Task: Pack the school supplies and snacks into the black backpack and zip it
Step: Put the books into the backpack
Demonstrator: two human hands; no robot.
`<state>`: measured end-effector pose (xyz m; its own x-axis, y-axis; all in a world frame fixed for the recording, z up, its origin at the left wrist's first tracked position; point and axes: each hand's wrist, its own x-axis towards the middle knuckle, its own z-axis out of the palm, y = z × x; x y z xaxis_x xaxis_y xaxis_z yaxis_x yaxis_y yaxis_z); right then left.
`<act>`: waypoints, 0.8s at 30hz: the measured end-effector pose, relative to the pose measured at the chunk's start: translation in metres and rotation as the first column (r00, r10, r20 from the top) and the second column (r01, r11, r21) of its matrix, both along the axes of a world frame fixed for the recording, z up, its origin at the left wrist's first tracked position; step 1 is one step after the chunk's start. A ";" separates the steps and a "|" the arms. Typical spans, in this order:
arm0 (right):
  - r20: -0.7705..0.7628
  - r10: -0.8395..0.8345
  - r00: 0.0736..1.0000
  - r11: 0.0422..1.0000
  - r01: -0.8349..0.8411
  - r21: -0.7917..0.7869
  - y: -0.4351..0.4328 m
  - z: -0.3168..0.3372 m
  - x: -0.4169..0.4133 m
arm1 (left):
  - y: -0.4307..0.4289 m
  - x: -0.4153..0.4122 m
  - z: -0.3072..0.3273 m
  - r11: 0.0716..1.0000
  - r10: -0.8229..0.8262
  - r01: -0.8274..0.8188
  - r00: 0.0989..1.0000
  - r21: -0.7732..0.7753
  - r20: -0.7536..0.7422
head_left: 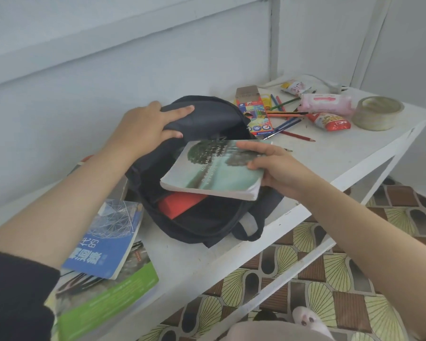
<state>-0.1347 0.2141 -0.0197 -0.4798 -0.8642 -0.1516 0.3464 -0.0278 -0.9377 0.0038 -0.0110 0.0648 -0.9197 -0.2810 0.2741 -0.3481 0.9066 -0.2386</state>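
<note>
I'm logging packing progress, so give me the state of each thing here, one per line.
Black backpack: unzipped, flap held back by left hand.
Teal book: closed, gripped by right hand above the opening.
Red book: partly inside the backpack.
Coloured pencil box: flap open, on the table.
Blue book: closed, top of the book pile.

- Left hand (145, 126) grips the top flap of the black backpack (207, 119), open on the white table (330, 153).
- Right hand (278, 168) holds a teal book (214, 168) by one corner over the opening; a red item (180, 205) shows inside.
- Left of the backpack: blue book (108, 239) atop green book (108, 301).
- Right: pencil box (256, 114), loose pencils (288, 114), pink wipes pack (327, 103), red snack packet (330, 121), tape roll (376, 113).
</note>
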 end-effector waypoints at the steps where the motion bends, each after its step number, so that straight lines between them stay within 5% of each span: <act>1: 0.018 -0.013 1.000 1.000 0.013 -0.003 -0.009 -0.001 0.003 | 0.000 0.001 0.001 1.000 0.001 -0.001 1.000 -0.011 -0.012; 7: 0.276 -0.018 0.961 0.995 0.045 -0.093 -0.059 -0.010 0.018 | 0.000 0.005 0.002 0.997 -0.032 0.026 0.995 -0.067 -0.095; 11: 0.052 0.082 0.995 0.996 -0.084 0.029 -0.080 -0.009 0.016 | -0.001 0.006 0.003 0.998 -0.026 0.020 0.995 -0.062 -0.092; 16: -0.303 -0.034 0.952 0.961 0.115 0.253 -0.096 -0.001 0.019 | -0.002 0.005 0.002 0.999 -0.015 0.010 0.996 -0.054 -0.086; 17: -0.497 0.010 0.868 0.935 0.169 0.312 -0.096 0.001 0.020 | -0.004 0.005 0.002 0.999 -0.009 0.005 0.996 -0.048 -0.087; 19: -0.849 0.189 0.493 0.865 0.326 0.382 -0.091 0.005 0.025 | -0.007 0.005 0.003 0.999 -0.004 0.000 0.996 -0.039 -0.088; 21: -0.948 0.290 0.133 0.827 0.463 0.318 -0.084 0.006 0.035 | -0.009 0.005 0.004 1.000 0.001 -0.003 0.997 -0.030 -0.082; 24: -0.941 0.324 -0.094 0.912 0.295 0.285 -0.079 -0.006 0.046 | -0.011 0.004 0.003 1.000 -0.004 0.002 0.996 -0.025 -0.089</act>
